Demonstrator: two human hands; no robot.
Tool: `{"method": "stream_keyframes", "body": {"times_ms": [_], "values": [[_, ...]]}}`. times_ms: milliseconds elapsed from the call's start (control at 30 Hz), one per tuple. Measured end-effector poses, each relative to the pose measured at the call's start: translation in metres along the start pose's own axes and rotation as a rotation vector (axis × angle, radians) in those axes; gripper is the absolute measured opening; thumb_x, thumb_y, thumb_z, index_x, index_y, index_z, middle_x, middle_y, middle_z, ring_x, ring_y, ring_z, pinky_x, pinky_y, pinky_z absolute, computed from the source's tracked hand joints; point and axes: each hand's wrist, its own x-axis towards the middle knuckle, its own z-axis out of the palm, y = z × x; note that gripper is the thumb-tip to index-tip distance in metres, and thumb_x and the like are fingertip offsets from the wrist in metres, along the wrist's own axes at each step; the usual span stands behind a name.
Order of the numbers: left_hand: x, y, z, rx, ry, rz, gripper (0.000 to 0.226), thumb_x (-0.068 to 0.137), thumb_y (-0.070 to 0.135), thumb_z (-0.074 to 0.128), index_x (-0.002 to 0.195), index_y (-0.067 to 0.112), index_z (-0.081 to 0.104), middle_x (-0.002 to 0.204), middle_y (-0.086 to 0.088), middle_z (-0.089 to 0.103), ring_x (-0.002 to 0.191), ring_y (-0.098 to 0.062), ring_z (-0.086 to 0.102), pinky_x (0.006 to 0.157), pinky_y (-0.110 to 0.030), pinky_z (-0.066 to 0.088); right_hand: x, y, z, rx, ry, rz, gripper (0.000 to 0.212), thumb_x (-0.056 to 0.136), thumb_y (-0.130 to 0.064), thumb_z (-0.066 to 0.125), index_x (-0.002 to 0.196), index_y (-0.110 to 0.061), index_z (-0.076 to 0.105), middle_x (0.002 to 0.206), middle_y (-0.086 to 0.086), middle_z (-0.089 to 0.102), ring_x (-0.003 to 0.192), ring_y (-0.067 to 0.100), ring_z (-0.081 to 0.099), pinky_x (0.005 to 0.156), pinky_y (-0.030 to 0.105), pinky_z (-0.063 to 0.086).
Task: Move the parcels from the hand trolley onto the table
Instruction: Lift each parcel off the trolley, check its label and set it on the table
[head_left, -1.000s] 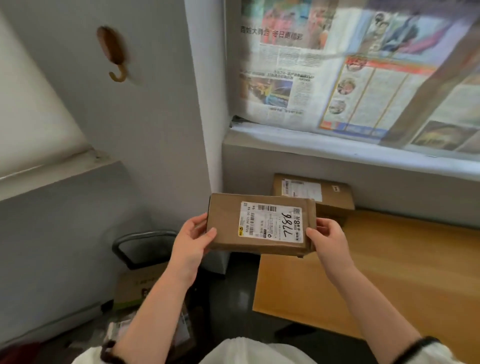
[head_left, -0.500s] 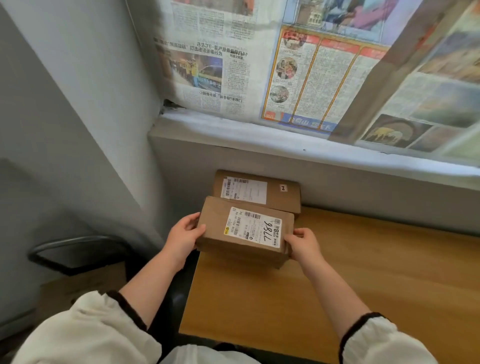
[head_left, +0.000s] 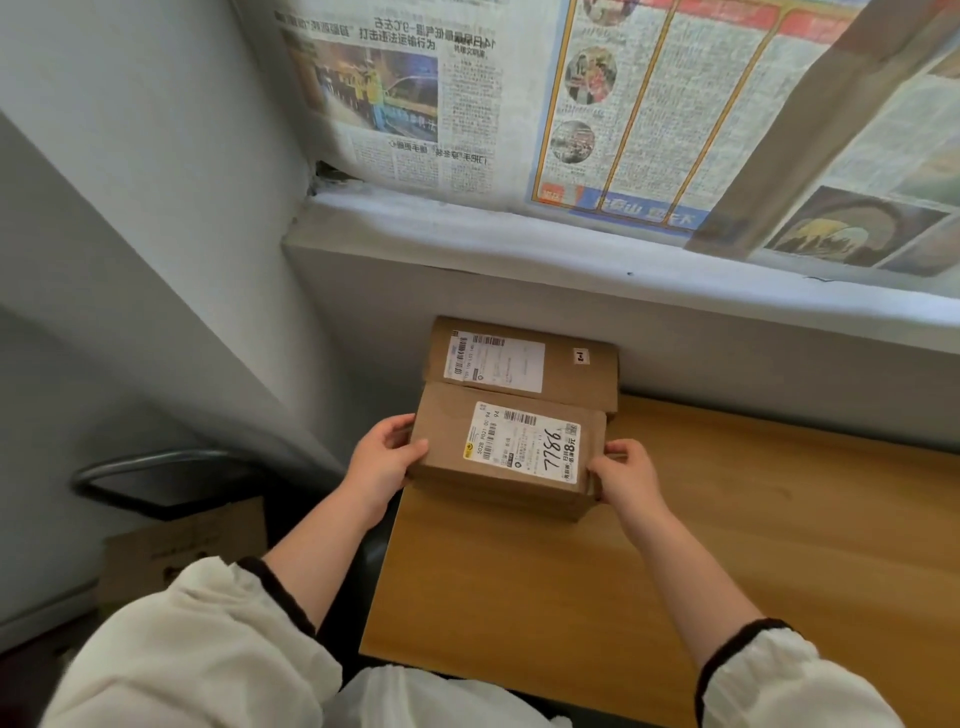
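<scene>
A brown cardboard parcel (head_left: 447, 436) with a white label marked 7786 rests at the far left corner of the wooden table (head_left: 727, 519). My left hand (head_left: 382, 460) grips its left end and my right hand (head_left: 626, 475) grips its right end. Just behind it, touching, lies a second brown parcel (head_left: 576, 369) against the wall. At the lower left the hand trolley's dark metal handle (head_left: 150, 465) curves over a cardboard box (head_left: 176, 551) that sits on it.
A grey wall with a white sill (head_left: 571, 249) runs along the table's back edge, with newspaper (head_left: 623, 104) covering the window above. A grey wall closes the left side. A dark gap lies between trolley and table.
I carried the 7786 parcel from above the trolley side over to the table and lowered it in front of the other parcel. Both hands stayed on it.
</scene>
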Motion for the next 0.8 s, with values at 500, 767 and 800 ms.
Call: {"method": "stream_keyframes", "body": {"times_ms": [500,767,800], "values": [[0.005,0.0,0.001,-0.062,0.037,-0.1,0.036,0.09,0.004,0.058,0.123,0.018,0.051,0.118,-0.002,0.061,0.109,-0.023,0.058,0.092,-0.05,0.05,-0.001,0.011,0.007,-0.16,0.033,-0.183,0.026,0.092,-0.01,0.056,0.117,-0.008,0.05,0.095,-0.002,0.054,0.085,0.012,0.054,0.073,0.027,0.05],[0.008,-0.001,0.003,0.031,0.052,-0.107,0.036,0.09,0.007,0.059,0.122,0.02,0.049,0.12,-0.002,0.059,0.11,-0.022,0.057,0.094,-0.049,0.049,0.0,0.016,0.013,-0.151,0.097,-0.203,0.021,0.091,-0.01,0.056,0.112,-0.011,0.052,0.095,-0.001,0.056,0.08,0.009,0.054,0.062,0.021,0.045],[0.009,-0.001,0.002,0.048,0.055,-0.108,0.036,0.09,0.008,0.06,0.122,0.02,0.05,0.12,-0.002,0.059,0.11,-0.021,0.057,0.093,-0.047,0.05,0.001,0.016,0.012,-0.16,0.099,-0.204,0.019,0.091,-0.01,0.056,0.109,-0.013,0.051,0.097,0.0,0.057,0.083,0.013,0.055,0.065,0.024,0.047]]}}
